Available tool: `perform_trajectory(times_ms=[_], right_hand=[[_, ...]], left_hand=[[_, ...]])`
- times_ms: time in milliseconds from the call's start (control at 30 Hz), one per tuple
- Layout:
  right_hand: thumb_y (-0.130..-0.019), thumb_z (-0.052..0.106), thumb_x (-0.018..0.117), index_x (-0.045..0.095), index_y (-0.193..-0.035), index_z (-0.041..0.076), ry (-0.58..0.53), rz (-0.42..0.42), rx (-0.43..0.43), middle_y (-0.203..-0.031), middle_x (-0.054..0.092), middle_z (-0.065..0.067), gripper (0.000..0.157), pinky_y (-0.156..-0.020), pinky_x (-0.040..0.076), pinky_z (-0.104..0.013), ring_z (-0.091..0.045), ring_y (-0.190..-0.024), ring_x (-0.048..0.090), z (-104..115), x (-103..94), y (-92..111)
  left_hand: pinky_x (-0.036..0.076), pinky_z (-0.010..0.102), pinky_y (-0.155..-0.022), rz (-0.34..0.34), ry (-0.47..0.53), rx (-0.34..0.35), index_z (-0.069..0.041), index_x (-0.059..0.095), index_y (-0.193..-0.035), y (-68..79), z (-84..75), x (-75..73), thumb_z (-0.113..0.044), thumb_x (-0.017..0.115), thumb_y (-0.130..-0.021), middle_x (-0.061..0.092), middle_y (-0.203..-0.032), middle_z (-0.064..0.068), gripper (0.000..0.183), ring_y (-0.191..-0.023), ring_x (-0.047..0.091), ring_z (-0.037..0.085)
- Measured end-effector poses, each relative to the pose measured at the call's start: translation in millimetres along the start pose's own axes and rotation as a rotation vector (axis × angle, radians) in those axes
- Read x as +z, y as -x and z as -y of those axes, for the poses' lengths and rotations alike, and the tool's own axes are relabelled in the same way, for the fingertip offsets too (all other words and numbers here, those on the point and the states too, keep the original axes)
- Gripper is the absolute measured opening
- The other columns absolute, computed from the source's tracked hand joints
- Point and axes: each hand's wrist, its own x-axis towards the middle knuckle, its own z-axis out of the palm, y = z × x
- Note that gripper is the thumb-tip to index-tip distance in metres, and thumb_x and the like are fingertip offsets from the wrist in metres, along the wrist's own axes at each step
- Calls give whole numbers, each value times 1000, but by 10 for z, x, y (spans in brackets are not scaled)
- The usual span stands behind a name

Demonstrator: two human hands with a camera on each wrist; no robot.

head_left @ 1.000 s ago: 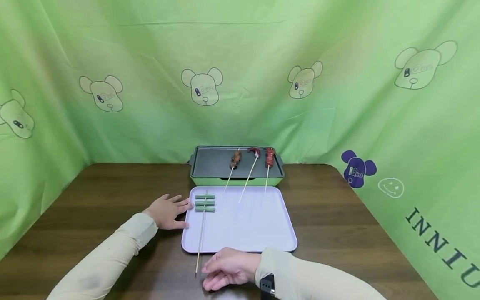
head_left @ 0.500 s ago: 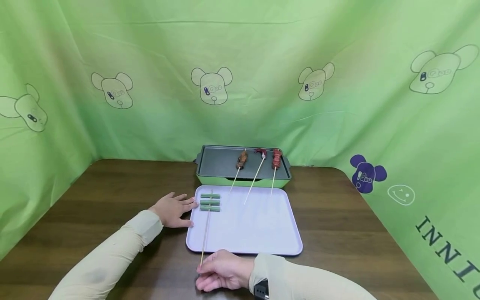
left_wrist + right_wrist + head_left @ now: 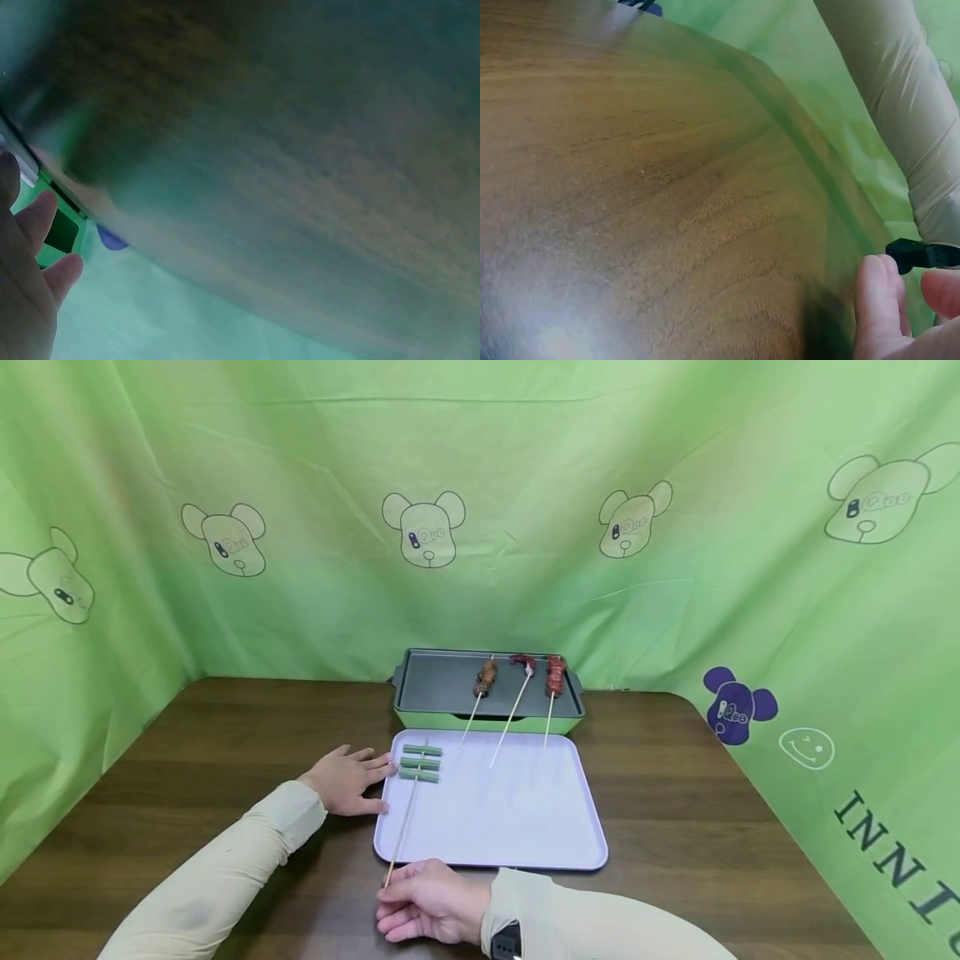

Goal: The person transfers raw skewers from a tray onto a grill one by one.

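Observation:
A skewer of three green bean-like pieces (image 3: 420,763) lies on the left side of the lilac tray (image 3: 495,827). Its bare stick (image 3: 402,835) slants over the tray's near rim, and the right hand (image 3: 431,902) pinches the near end between thumb and fingertips. At the tray's left edge the left hand (image 3: 347,782) rests with straight, spread fingers, their tips at the rim. In the left wrist view, part of the left hand (image 3: 26,277) shows at the lower left; fingers of the right hand (image 3: 881,315) appear at the lower right in the right wrist view.
Behind the tray stands a green-sided grill (image 3: 442,685) with a dark plate. A brown meat skewer (image 3: 486,678), a dark red curled one (image 3: 525,665) and a red meat skewer (image 3: 555,678) lie on it, sticks reaching over the tray. A green curtain (image 3: 480,602) closes off the back.
The right hand has moved from beside the stick to pinch its near end, then swung that end leftward. The green pieces tilt slightly with it. The left hand stays at the tray's edge.

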Motion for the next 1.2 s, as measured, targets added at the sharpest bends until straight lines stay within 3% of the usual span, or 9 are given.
perform_trajectory(times_ms=[167, 400, 633, 867, 1200], right_hand=[[-93, 3, 54, 57, -86, 10, -26, 7, 2, -64, 56, 0, 11, -60, 53, -26, -7, -52, 56, 0, 11, -12], [-94, 9, 57, 57, -84, 12, -25, -62, -3, -61, 54, 1, 10, -57, 53, -25, -6, -49, 54, -35, 45, -40], [-91, 2, 55, 60, -92, 2, -45, -58, -43, -65, 59, 0, 5, -60, 53, -24, -6, -55, 58, -6, -73, -13], [-90, -2, 56, 58, -99, 2, -68, -75, -85, -68, 61, -2, 10, -61, 54, -23, -6, -58, 60, 105, -162, -19], [-88, -16, 52, 32, -136, -16, -136, -107, -128, -78, 61, -9, 53, -72, 54, -23, -10, -65, 64, 188, -218, -71]], left_hand=[[32, 58, -103, 2, 2, -1, -11, 48, -142, 0, -11, -9, -57, 48, -91, 45, -145, 8, 69, -131, 42, 37], [32, 59, -102, -1, 6, 7, -10, 48, -142, -10, -22, 9, -57, 49, -91, 46, -145, 9, 69, -130, 43, 37], [31, 58, -103, 14, 2, 2, -11, 48, -142, -21, -11, 0, -58, 48, -91, 45, -146, 8, 70, -133, 41, 34], [31, 58, -103, 19, 2, -1, -11, 48, -142, 1, -2, -18, -58, 48, -91, 45, -146, 8, 70, -133, 41, 34], [31, 58, -104, 29, 6, -9, -12, 47, -143, -15, -7, -14, -59, 47, -91, 44, -147, 8, 71, -133, 41, 34]])
